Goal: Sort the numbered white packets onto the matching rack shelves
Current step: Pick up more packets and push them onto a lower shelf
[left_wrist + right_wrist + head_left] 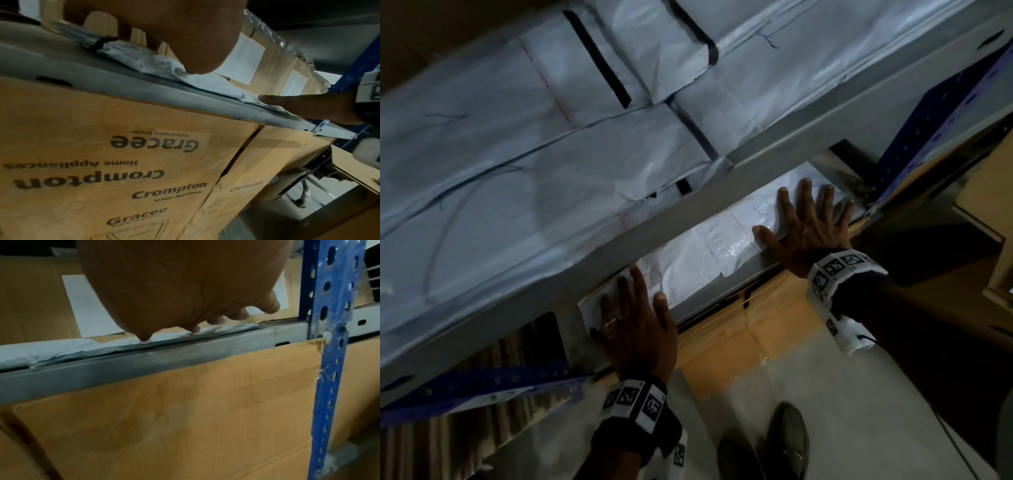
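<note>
White packets (709,253), black stripes; grey shelf beam (144,368); blue perforated upright (329,353); tan cartons (123,162).

We note crinkled, glossy white plastic packets (709,253); a matt grey painted-metal shelf beam (164,363); at three o'clock, a blue perforated metal upright (329,353); matt brown cardboard boxes (102,162).

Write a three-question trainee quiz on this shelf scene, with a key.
1. True or false: the left hand grips a packet off the shelf.
2. The right hand presses on: A) a cardboard box B) the white packets on the lower shelf C) the blue upright.
3. Fill in: the boxes under that shelf are printed "____".

Key: 1 false; 2 B; 3 Crompton.
</note>
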The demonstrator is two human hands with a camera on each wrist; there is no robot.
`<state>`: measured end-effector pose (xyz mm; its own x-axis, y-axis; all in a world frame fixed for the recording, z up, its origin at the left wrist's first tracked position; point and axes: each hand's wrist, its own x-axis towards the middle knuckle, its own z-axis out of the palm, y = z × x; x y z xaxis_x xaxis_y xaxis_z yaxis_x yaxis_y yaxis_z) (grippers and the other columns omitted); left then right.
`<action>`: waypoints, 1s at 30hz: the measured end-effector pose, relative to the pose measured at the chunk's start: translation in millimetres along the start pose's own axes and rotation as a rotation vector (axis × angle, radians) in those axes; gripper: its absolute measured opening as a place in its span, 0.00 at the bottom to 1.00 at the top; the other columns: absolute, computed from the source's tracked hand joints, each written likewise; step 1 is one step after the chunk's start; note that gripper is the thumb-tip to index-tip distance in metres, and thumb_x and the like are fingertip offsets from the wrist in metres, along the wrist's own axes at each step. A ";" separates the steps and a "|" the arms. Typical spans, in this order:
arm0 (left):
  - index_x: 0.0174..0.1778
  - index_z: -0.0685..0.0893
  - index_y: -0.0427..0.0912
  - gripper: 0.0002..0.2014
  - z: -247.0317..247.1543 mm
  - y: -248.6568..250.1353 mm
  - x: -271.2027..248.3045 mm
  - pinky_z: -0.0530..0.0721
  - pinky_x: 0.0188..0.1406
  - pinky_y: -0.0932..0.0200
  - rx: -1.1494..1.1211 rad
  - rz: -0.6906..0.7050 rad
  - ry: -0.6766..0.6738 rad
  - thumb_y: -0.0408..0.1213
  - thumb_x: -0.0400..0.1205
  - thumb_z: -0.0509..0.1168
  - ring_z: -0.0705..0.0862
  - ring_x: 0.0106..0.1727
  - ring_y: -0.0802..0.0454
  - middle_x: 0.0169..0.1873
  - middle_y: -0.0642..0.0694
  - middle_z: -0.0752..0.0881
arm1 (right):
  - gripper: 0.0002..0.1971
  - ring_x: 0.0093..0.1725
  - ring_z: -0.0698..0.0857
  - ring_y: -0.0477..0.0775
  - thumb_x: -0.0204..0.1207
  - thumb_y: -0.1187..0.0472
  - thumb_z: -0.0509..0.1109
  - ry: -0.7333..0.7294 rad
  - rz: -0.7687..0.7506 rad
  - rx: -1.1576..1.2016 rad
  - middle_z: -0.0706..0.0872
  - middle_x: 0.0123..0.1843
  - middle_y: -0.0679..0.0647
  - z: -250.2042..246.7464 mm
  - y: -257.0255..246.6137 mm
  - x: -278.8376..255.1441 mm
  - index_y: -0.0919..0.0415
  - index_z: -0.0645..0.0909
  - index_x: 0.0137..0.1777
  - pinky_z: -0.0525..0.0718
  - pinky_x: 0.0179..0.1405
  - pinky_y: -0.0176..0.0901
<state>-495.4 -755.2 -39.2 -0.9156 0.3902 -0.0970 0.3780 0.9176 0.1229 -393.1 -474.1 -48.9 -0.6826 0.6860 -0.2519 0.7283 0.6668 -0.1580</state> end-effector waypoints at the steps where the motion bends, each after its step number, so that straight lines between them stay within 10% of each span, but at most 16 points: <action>1: 0.89 0.50 0.59 0.31 1.5 -0.2 -1.1 0.59 0.77 0.23 0.005 -0.012 0.005 0.58 0.89 0.47 0.59 0.86 0.39 0.87 0.50 0.60 | 0.48 0.88 0.35 0.74 0.75 0.19 0.33 0.014 -0.013 -0.001 0.33 0.91 0.58 0.9 -1.4 -0.4 0.46 0.34 0.90 0.34 0.82 0.79; 13: 0.86 0.37 0.66 0.30 13.1 -8.0 3.7 0.49 0.77 0.18 0.022 -0.039 -0.113 0.59 0.88 0.38 0.39 0.88 0.39 0.88 0.55 0.40 | 0.48 0.88 0.33 0.70 0.73 0.17 0.32 -0.070 -0.028 -0.004 0.30 0.91 0.53 -1.7 -4.4 -1.5 0.43 0.30 0.89 0.34 0.82 0.80; 18: 0.89 0.47 0.58 0.30 -3.8 -4.3 -0.9 0.48 0.81 0.24 -0.039 0.017 0.005 0.59 0.90 0.40 0.52 0.88 0.39 0.88 0.50 0.53 | 0.43 0.90 0.36 0.59 0.83 0.25 0.38 0.094 -0.079 0.065 0.36 0.92 0.52 -5.5 -11.7 -18.7 0.48 0.37 0.91 0.34 0.84 0.74; 23: 0.78 0.75 0.50 0.26 -30.7 3.2 -5.3 0.59 0.78 0.26 -0.095 0.124 0.157 0.57 0.87 0.52 0.71 0.78 0.37 0.77 0.42 0.76 | 0.26 0.82 0.70 0.63 0.86 0.40 0.56 0.248 -0.068 0.193 0.71 0.83 0.56 -22.0 -24.7 -52.0 0.52 0.74 0.79 0.53 0.86 0.70; 30: 0.48 0.86 0.56 0.05 -123.6 36.3 -37.5 0.83 0.48 0.43 -0.202 0.309 0.092 0.43 0.78 0.69 0.84 0.51 0.39 0.51 0.47 0.86 | 0.11 0.54 0.86 0.63 0.78 0.50 0.66 0.379 0.080 0.487 0.86 0.58 0.53 -75.7 -16.0 -159.2 0.50 0.86 0.54 0.81 0.47 0.50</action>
<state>-464.3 -745.9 90.9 -0.7746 0.6292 0.0632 0.6119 0.7206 0.3260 -300.6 -572.0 66.0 -0.5336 0.8435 0.0611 0.6605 0.4608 -0.5928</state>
